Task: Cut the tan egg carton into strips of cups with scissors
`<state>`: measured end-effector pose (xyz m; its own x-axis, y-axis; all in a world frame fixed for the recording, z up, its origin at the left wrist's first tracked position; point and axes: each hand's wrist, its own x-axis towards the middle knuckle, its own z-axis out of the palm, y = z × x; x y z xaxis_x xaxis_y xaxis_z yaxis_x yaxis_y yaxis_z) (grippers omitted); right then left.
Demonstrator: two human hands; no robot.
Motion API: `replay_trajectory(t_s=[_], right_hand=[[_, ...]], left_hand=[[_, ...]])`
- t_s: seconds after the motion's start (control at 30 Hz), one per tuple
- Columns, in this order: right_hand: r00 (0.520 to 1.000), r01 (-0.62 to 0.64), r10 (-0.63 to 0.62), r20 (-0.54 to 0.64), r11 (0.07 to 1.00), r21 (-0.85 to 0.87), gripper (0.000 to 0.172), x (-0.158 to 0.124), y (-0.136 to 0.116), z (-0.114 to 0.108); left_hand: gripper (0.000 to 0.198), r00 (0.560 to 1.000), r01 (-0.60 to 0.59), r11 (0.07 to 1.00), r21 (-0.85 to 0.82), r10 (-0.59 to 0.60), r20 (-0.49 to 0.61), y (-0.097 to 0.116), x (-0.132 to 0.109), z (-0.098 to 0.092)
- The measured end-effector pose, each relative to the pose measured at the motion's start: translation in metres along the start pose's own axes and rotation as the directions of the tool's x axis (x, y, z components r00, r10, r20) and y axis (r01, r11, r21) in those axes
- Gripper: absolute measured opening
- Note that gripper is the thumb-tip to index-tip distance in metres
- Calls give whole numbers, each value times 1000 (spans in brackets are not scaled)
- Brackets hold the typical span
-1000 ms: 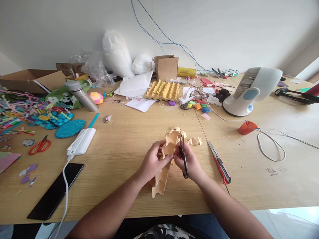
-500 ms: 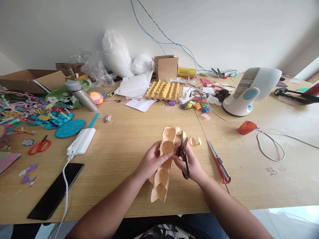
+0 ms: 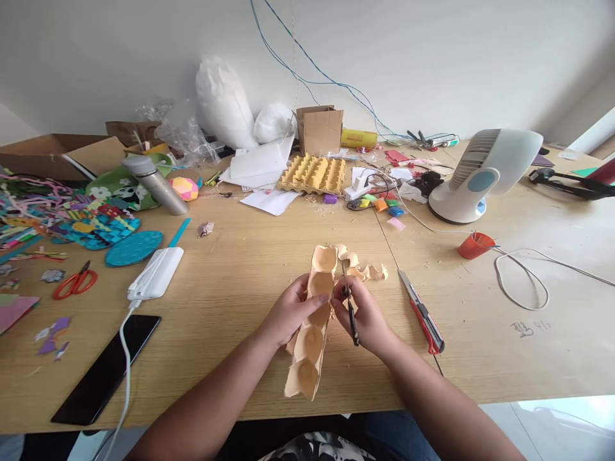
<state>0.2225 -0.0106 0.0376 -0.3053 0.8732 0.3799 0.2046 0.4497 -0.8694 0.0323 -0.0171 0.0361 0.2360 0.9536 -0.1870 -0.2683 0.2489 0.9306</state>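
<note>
My left hand (image 3: 291, 314) grips a long tan strip of egg carton (image 3: 310, 339), cups facing up, over the wooden table (image 3: 230, 282). My right hand (image 3: 368, 317) is closed on small black scissors (image 3: 350, 307), blades pointing away from me along the strip's right edge. Torn carton scraps (image 3: 368, 270) lie just beyond my hands.
A red utility knife (image 3: 423, 314) lies right of my hands, with an orange cup (image 3: 475, 245), a cord and a white fan (image 3: 485, 173) further right. A black phone (image 3: 106, 369), white power bank (image 3: 156, 274), red scissors (image 3: 74, 282) and coloured paper crafts lie left. An egg tray (image 3: 314, 174) sits at the back.
My left hand turned the carton strip from a crumpled side view to cups up and slid it lower. The scissors tilted and closed in against its right edge.
</note>
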Motion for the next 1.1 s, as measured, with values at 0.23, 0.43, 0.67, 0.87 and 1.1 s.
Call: replay_trajectory(t_s=[0.23,0.43,0.67,0.87,1.1], right_hand=[[1000,20,-20,3,1000,10,14,0,1,4],[994,-24,13,-108,995,-100,18,6,18,-6],[984,-173,143,-104,897,-407,21,15,31,-26],[987,-131,61,-148,839,-528,27,14,31,-24],[1000,-17,23,13,933,-359,27,13,16,-21]], left_hand=[[55,998,60,996,-69,-58,25,3,2,3],[47,984,148,986,-79,-139,112,16,-5,-1],[41,985,169,969,-181,-169,19,27,-5,-10],[35,968,190,938,-288,-228,-103,23,-2,-13],[30,978,209,942,-264,-208,30,30,-3,-11]])
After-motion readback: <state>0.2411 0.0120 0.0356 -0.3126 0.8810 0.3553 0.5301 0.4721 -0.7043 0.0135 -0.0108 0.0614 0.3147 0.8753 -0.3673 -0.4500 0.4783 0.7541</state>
